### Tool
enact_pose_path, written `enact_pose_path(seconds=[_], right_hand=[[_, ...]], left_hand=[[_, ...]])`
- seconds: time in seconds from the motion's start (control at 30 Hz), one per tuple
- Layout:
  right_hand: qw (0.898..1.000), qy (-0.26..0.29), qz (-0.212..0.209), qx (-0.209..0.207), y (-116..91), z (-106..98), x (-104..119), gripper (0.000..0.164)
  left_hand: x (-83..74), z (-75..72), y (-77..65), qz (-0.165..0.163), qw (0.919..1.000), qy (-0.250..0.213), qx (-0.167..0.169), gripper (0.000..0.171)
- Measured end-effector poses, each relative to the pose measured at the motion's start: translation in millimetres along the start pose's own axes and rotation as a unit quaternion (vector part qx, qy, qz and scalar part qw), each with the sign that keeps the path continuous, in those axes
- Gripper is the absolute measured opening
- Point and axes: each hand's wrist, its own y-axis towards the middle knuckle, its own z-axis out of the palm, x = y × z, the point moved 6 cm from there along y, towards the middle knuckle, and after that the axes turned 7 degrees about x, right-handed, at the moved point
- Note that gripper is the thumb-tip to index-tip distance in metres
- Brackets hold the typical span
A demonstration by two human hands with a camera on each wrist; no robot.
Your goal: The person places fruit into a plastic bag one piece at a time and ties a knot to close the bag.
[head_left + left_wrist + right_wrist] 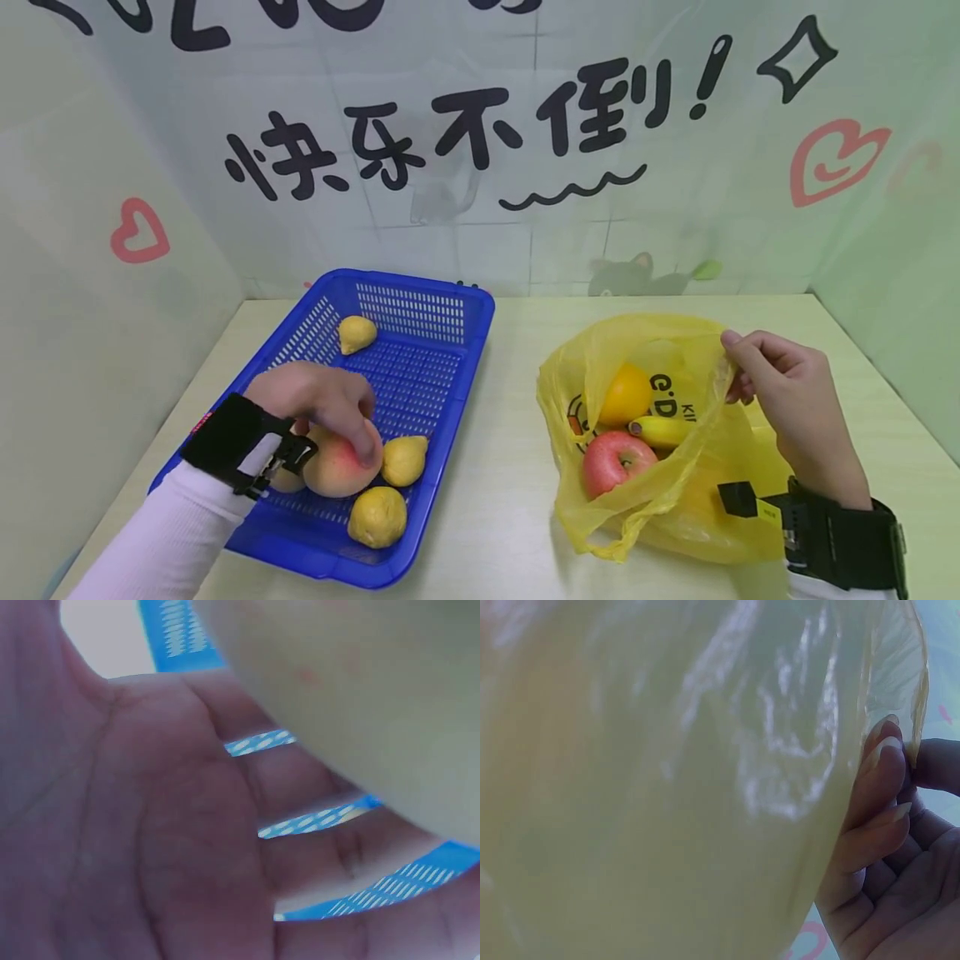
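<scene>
My left hand [322, 400] grips a pinkish peach [343, 462] over the near part of a blue plastic basket [472, 350]. In the left wrist view the pale peach [375, 697] fills the upper right, with the fingers [315, 855] curving around it. Another round fruit [287, 481] shows only partly beneath the hand. On the right, my right hand [787, 392] pinches the rim of a yellow plastic bag [720, 492] and its mouth gapes. Inside the bag lie a red apple [617, 462], an orange [626, 396] and a banana [663, 432].
Two yellow lemons, one [405, 460] beside the peach and one [377, 517] nearer me, lie in the basket. A third lemon [356, 334] sits at its far end. A pale table [495, 467] carries basket and bag, with a printed curtain [480, 250] behind.
</scene>
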Motion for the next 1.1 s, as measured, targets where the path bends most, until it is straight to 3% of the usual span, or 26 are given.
enact_pose_path(seconds=[0.23,0.4,0.6,0.7,0.87,1.1], right_hand=[[1.000,0.000,-0.001,0.000,-1.2,0.5,0.0,0.024],[1.000,0.001,-0.002,0.001,-2.0,0.5,-0.2,0.024],[1.000,-0.003,-0.003,0.001,-1.9,-0.4,0.3,0.025],[1.000,-0.007,-0.003,0.001,-1.0,-0.4,0.4,0.025],[1.000,-0.014,-0.002,0.002,-0.2,-0.1,0.4,0.025],[1.000,-0.005,-0.004,-0.001,-1.0,-0.7,1.3,0.025]], left_hand=[[-2.9,-14.6,-12.2,0.038,0.9988,0.004,-0.030,0.056],[-10.7,-26.9,-19.9,0.082,0.9935,0.005,-0.079,0.056],[-31.3,-40.5,-28.0,0.181,0.9710,0.007,-0.156,0.048],[-39.0,-42.8,-27.0,0.214,0.9590,0.009,-0.185,0.048],[-49.2,-46.8,-26.4,0.227,0.9458,0.013,-0.232,0.048],[-70.9,-51.0,-30.1,0.230,0.9385,0.027,-0.256,0.047]])
